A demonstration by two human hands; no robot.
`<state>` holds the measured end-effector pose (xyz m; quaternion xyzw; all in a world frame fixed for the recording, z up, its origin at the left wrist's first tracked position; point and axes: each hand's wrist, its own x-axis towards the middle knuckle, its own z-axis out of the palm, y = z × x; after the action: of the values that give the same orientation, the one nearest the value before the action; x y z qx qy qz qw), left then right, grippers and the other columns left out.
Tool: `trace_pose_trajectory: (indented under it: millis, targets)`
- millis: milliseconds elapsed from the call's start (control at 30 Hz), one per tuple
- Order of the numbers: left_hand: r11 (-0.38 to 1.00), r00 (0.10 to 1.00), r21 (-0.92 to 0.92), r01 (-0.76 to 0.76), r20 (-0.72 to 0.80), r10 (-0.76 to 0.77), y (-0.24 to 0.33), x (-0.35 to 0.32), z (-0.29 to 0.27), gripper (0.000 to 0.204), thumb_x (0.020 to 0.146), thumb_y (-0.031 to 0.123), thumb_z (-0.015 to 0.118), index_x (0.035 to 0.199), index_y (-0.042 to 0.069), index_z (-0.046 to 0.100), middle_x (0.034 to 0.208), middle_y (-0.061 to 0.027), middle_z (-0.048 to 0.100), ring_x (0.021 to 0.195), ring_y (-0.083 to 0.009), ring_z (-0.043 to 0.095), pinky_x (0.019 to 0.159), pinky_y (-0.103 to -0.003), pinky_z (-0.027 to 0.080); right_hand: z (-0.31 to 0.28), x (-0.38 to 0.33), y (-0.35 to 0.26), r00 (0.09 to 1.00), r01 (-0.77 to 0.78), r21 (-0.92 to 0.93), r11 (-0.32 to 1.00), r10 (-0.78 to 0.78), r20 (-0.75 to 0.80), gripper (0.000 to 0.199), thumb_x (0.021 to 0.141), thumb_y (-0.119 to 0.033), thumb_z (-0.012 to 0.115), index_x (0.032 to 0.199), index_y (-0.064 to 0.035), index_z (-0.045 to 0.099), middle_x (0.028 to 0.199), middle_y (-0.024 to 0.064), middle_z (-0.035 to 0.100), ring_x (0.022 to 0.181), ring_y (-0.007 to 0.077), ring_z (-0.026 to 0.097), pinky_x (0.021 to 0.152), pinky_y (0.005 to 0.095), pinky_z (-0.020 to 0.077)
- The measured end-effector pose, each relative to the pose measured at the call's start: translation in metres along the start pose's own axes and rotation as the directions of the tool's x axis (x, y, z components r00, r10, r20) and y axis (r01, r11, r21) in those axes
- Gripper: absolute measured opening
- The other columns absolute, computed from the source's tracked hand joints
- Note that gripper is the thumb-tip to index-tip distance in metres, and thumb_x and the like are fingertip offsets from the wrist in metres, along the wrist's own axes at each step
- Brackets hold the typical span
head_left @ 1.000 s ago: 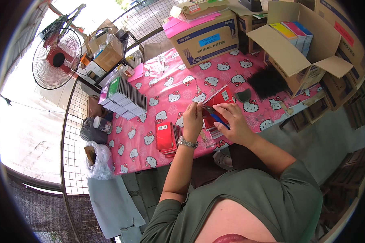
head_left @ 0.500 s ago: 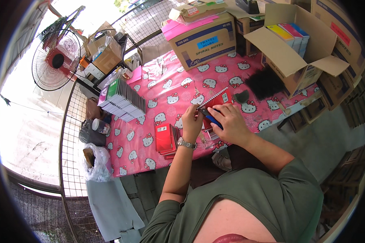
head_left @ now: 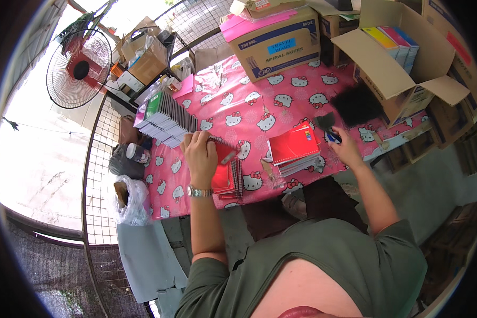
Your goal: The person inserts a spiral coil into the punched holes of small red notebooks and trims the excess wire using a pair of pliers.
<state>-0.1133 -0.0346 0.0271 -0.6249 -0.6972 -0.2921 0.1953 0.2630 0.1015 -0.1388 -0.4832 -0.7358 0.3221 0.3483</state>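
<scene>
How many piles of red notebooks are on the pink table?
2. One pile of red notebooks lies near the right hand; the other red pile sits under the left hand. More may be hidden in the boxes.

Two piles of red notebooks (head_left: 294, 148) on the table (head_left: 259, 106), one fan (head_left: 79, 69), one brush (head_left: 328, 127), maybe five cardboard boxes (head_left: 281, 45).
</scene>
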Motion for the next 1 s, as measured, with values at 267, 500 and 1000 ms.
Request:
trace_pose_trajectory:
  millis: [267,500,1000]
  targets:
    - [0.970,0.817,0.235,-0.057,0.570,-0.090,-0.086,-0.053,0.090,0.022,0.084,0.021,0.054,0.101,0.016,0.068,0.106,-0.0031,0.066,0.114,-0.0232,0.055,0.105,-0.058,0.026,0.014,0.050,0.054,0.998,0.048,-0.453,0.890,-0.026,0.055,0.045,0.079,-0.024,0.072,0.119,-0.0087,0.063,0.112,0.0148,0.062,0.109,0.0361,0.058,0.093,0.0486,0.0479]
    - [0.968,0.937,0.250,0.025,0.332,-0.110,-0.089,-0.085,0.096,0.038,0.080,0.011,0.063,0.118,0.015,0.061,0.133,-0.0107,0.055,0.127,-0.0327,0.048,0.107,-0.051,0.036,0.000,0.114,0.101,0.996,-0.003,-0.795,0.607,-0.066,-0.054,0.029,0.082,-0.022,0.070,0.106,-0.0062,0.065,0.107,0.0110,0.062,0.104,0.0304,0.060,0.087,0.0429,0.0505]
    - [0.836,0.754,-0.247,-0.490,0.361,0.549,0.134,-0.043,0.076,0.023,0.083,0.012,0.063,0.105,0.008,0.061,0.095,-0.0070,0.063,0.087,-0.0234,0.065,0.068,-0.035,0.055,0.004,0.124,0.090,0.987,-0.163,-0.568,0.806,0.133,-0.094,0.027,0.084,-0.005,0.061,0.111,-0.0049,0.059,0.113,0.0178,0.061,0.106,0.0390,0.062,0.089,0.0474,0.0537]
